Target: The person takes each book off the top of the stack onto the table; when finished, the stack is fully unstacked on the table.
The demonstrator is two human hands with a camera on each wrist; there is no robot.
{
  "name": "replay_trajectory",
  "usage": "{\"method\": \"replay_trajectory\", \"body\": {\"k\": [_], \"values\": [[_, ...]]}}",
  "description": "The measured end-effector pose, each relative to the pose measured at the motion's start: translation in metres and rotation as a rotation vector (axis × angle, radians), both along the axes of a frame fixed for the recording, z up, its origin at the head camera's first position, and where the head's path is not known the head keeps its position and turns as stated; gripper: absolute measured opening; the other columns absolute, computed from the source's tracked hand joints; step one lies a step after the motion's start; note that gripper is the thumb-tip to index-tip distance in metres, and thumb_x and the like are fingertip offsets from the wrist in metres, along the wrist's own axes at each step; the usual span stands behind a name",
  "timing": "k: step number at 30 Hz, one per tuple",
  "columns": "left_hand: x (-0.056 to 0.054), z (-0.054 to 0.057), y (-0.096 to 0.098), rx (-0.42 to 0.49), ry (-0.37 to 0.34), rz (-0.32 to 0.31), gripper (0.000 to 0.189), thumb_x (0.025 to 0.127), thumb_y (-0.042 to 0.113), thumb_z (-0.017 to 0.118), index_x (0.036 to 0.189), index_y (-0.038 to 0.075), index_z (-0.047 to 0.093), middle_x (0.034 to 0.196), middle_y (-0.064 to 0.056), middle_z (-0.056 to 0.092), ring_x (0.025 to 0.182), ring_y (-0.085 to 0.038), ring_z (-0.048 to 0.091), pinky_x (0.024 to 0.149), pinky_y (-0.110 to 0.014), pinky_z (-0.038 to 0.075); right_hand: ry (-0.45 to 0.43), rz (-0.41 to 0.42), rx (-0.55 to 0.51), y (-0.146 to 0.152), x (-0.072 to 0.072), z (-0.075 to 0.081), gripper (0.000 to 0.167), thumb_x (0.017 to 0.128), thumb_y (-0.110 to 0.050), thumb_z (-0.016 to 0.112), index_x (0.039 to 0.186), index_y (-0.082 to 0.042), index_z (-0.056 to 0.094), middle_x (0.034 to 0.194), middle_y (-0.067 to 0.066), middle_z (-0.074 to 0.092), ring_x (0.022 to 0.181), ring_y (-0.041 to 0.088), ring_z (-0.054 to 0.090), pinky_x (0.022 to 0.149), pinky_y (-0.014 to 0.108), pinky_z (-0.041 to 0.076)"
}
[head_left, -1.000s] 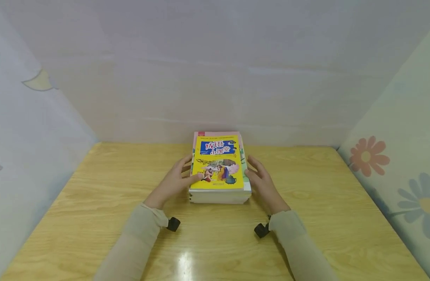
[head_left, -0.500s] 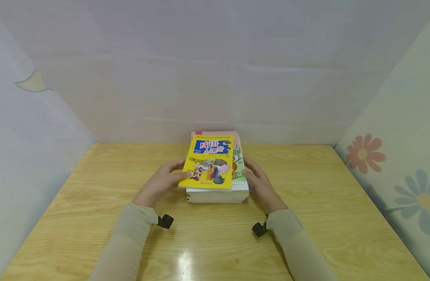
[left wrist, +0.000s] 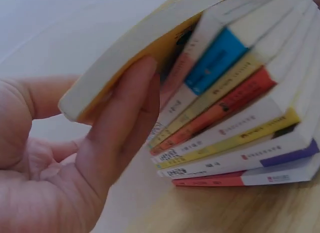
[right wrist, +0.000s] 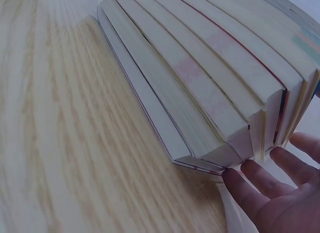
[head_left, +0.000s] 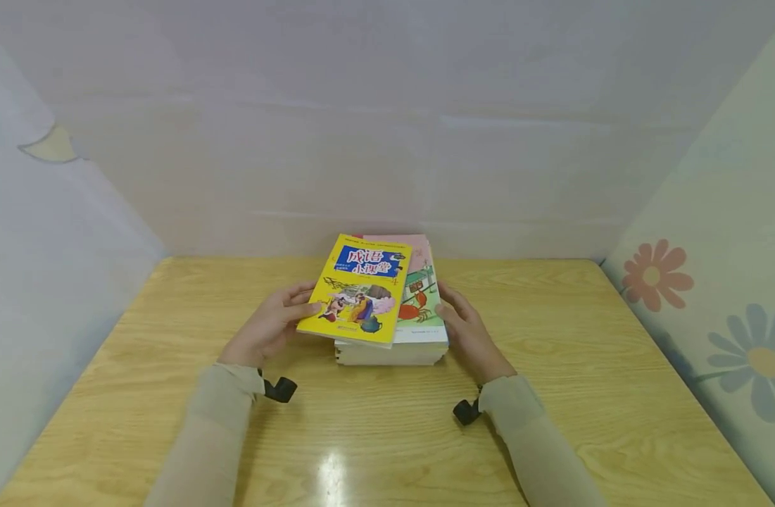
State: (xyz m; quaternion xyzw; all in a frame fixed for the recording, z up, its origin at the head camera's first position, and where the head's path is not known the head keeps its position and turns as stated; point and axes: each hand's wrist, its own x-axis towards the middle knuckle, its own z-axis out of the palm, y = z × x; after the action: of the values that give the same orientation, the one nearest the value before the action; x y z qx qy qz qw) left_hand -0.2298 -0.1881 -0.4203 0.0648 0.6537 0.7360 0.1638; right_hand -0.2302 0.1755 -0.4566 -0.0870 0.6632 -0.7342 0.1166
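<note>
A yellow book (head_left: pixel 364 292) with a blue title panel lies askew over the left part of a stack of books (head_left: pixel 390 354). My left hand (head_left: pixel 269 320) pinches its left edge, thumb on the cover and fingers underneath. In the left wrist view the yellow book (left wrist: pixel 125 53) is lifted at an angle above the stacked spines (left wrist: pixel 225 103). The uncovered top of the stack is a pink and green book (head_left: pixel 425 303) with a red crab picture. My right hand (head_left: pixel 469 331) rests along the stack's right side, its fingertips (right wrist: pixel 247 165) at the page edges (right wrist: pixel 200 78).
The stack stands on a wooden table (head_left: pixel 552 394), close to the pale back wall covering (head_left: pixel 387 141). Side panels flank the table; the right one bears printed flowers (head_left: pixel 764 362). A black wrist camera (head_left: pixel 279 389) hangs by each sleeve.
My left hand has drawn the yellow book leftward off the top of the stack and tilted it, baring more of the pink and green cover. The right hand has stayed at the stack's side.
</note>
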Motion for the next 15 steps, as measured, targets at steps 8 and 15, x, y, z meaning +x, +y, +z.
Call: {"method": "replay_trajectory", "body": {"k": [8,15], "values": [[0.012,0.029,-0.031,0.256,-0.021,0.113,0.061,0.105,0.006,0.053,0.159,0.004,0.024,0.122,0.002,0.07,0.095,-0.015,0.073,0.075,-0.024,0.06,0.008,0.027,-0.076,-0.001,-0.003,-0.001,0.059,0.103,-0.037,0.06,0.157,-0.03,0.037,0.161,-0.008,0.032,0.141,0.024,0.044,0.11,0.036,0.045],[0.023,0.034,-0.085,0.441,0.055,0.155,0.05,0.106,0.0,0.046,0.153,0.009,0.034,0.123,-0.003,0.07,0.1,-0.019,0.073,0.077,-0.028,0.061,-0.017,0.008,-0.061,0.001,-0.004,-0.003,0.061,0.101,-0.04,0.063,0.156,-0.031,0.039,0.161,-0.01,0.033,0.141,0.023,0.044,0.108,0.034,0.046]]}}
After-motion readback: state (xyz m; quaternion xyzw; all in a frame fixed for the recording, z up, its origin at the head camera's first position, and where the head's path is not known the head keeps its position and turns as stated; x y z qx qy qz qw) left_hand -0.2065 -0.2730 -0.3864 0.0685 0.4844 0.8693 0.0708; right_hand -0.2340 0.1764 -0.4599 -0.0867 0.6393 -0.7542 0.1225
